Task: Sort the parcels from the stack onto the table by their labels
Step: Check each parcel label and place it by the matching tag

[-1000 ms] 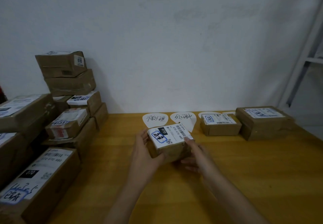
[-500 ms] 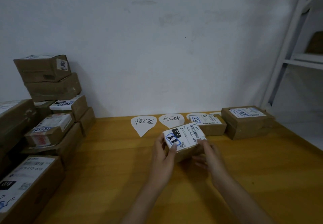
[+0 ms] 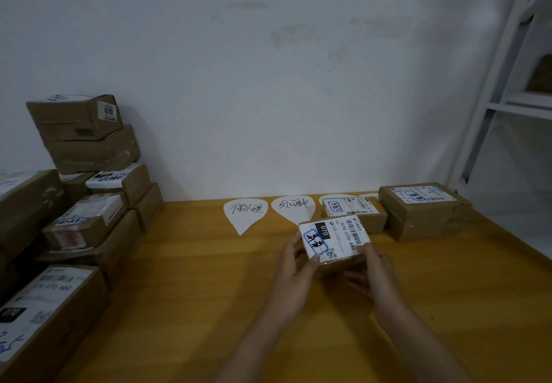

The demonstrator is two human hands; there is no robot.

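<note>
A small brown parcel (image 3: 334, 242) with a white label marked 070 is held over the wooden table (image 3: 194, 293), tilted toward me. My left hand (image 3: 294, 278) grips its left side with the thumb on the label. My right hand (image 3: 375, 275) grips its right side and underside. A stack of brown parcels (image 3: 89, 191) stands at the left. Two paper markers with handwriting lie at the table's back: one (image 3: 245, 212) on the left, another (image 3: 294, 208) beside it. Two sorted parcels sit at the back right: a small one (image 3: 355, 212) and a larger one (image 3: 424, 209).
A white wall runs behind the table. A white metal shelf frame (image 3: 507, 98) stands at the right. Large parcels (image 3: 44, 308) crowd the near left edge. Bare tabletop lies in front of the paper markers.
Both hands have carried the held parcel to the right, toward the small parcel at the back right. My view has shifted right as well.
</note>
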